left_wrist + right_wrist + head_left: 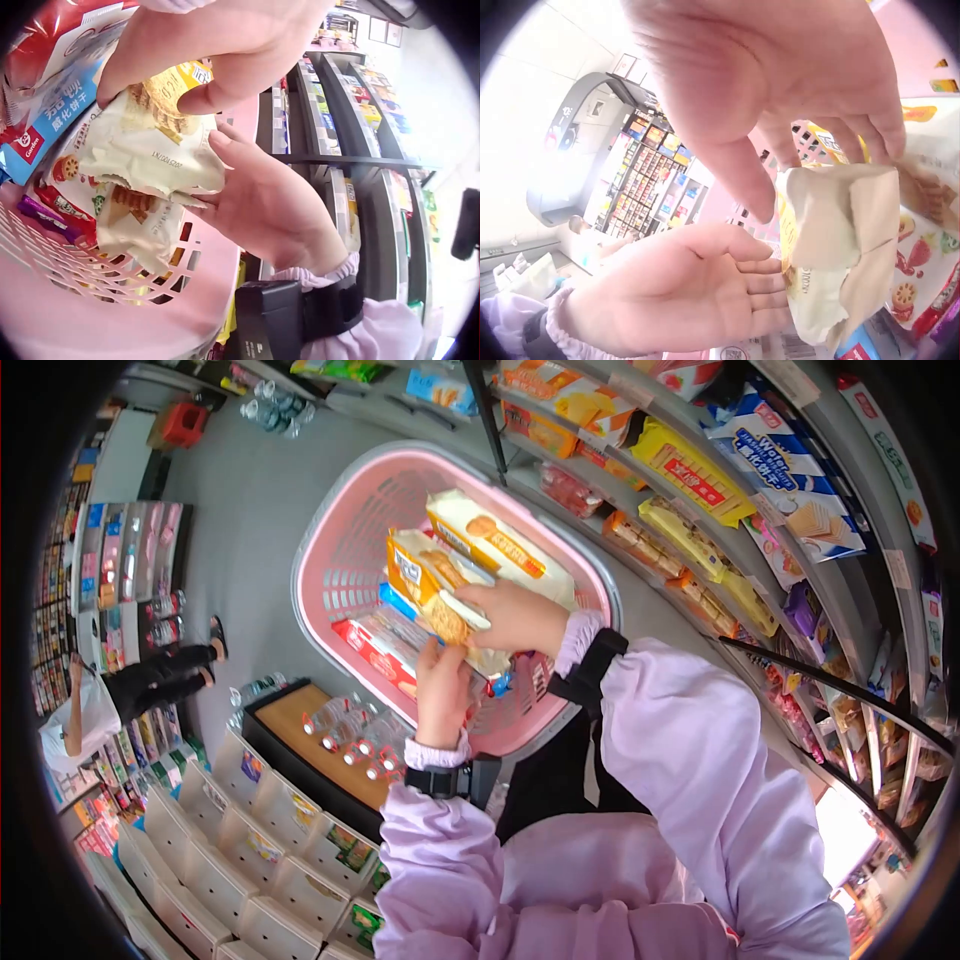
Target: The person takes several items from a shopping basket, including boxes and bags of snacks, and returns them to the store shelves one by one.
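Observation:
A yellow-and-cream biscuit packet (408, 572) is held between both hands over the pink basket (345, 495); its crimped end (154, 157) faces the left wrist view. My right hand (520, 618) grips one side, thumb on the near face and fingers behind in the left wrist view. At the other side, my left hand (443, 695) holds the packet with thumb and fingers; its palm shows in the right wrist view. Under and beside it in the basket lie a white-and-orange packet (505, 545), a red-and-white packet (378, 650) and a blue wafer packet (56, 116).
Snack shelves (765, 510) curve along the right. Left of the basket are grey floor (245, 540), a wooden-topped stand (290, 725) with bottles, and pale bins (215, 850). A person (90, 710) in a white top stands at the far left.

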Available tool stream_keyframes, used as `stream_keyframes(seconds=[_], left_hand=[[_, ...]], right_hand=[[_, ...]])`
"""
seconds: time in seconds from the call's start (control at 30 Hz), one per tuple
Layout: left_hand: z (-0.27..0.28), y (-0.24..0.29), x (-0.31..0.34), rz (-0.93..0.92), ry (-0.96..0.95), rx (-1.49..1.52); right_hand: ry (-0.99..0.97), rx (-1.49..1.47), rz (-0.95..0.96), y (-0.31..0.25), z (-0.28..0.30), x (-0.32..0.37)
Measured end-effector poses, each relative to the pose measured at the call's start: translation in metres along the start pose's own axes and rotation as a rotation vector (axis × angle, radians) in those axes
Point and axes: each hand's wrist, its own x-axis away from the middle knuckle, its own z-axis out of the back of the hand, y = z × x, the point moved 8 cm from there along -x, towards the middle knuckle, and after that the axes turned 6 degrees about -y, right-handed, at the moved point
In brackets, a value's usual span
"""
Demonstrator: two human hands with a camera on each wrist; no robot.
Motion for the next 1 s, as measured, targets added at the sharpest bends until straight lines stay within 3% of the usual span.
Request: stream_keyframes(seconds=[0.3, 0.5, 0.57, 0.73, 1.0], left_hand=[[-0.03, 0.004, 0.049, 0.066, -0.049, 0.029], [-0.086, 0.022, 0.111, -0.021, -0.156, 0.144], [-0.11, 0.024, 0.129, -0.049, -0.249, 0.114], [-0.15, -0.016, 0.149, -0.023, -0.394, -0.022], [-0.223, -0.108, 0.191, 0.328, -0.622, -0.116]], right_hand=[[0.16, -0.22, 0.064, -0.016, 0.027, 0.062], [0.205, -0.696, 0.278, -0.028, 0.057, 0.152], [0.156, -0.902, 0.261, -0.025, 0.056, 0.19], [0.253, -1.162, 0.317, -0.018, 0.061, 0.293], [0.436, -1.274, 0.172, 0.015, 0.05, 0.434]])
